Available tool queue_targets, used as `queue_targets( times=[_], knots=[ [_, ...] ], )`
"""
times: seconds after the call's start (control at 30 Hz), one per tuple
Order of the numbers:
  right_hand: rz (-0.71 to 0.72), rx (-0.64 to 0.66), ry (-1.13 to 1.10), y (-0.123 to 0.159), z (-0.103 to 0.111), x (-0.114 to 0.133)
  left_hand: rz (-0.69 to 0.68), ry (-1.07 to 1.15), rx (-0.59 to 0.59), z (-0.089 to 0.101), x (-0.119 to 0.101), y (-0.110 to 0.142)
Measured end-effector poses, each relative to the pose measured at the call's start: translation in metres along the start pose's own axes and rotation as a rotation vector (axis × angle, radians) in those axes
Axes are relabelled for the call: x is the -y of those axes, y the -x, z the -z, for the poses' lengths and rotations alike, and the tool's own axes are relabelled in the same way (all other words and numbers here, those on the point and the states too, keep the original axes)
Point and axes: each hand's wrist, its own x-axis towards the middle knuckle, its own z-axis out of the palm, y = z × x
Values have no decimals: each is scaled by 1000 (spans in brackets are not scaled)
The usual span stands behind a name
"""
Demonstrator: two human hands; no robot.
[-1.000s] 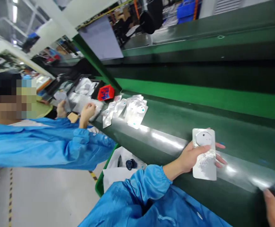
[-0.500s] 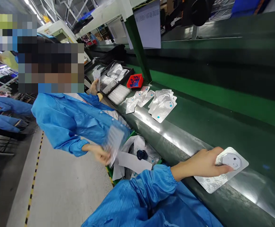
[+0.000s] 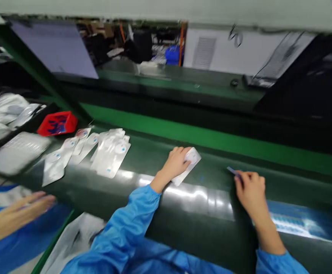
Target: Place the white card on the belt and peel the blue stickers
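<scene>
Your left hand (image 3: 175, 163) closes over the white foil pack (image 3: 193, 156) at the frame centre, on the green desk (image 3: 197, 232). Your right hand (image 3: 250, 194) pinches a small blue strip (image 3: 233, 171); hold its edge gently.

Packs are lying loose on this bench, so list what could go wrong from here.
The white foil pack under the left hand rests on the glossy dark green bench surface and might slide. The small blue-edged piece pinched in the right hand could drop and be hard to spot. The loose overlapping foil packs lie near the edge, so a co-worker's hand might knock them.
</scene>
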Motion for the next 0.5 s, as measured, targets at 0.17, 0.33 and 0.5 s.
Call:
queue_targets(
  times=[0.17,0.33,0.5],
  knots=[
    [16,-214,26,-23,-18,22,-46,-122,-60,20,11,1],
    [145,-300,-77,-56,-11,17,-36,-148,-27,16,22,12],
    [227,-573,-107,-164,124,38,-16,-105,-16,17,35,10]
  ],
)
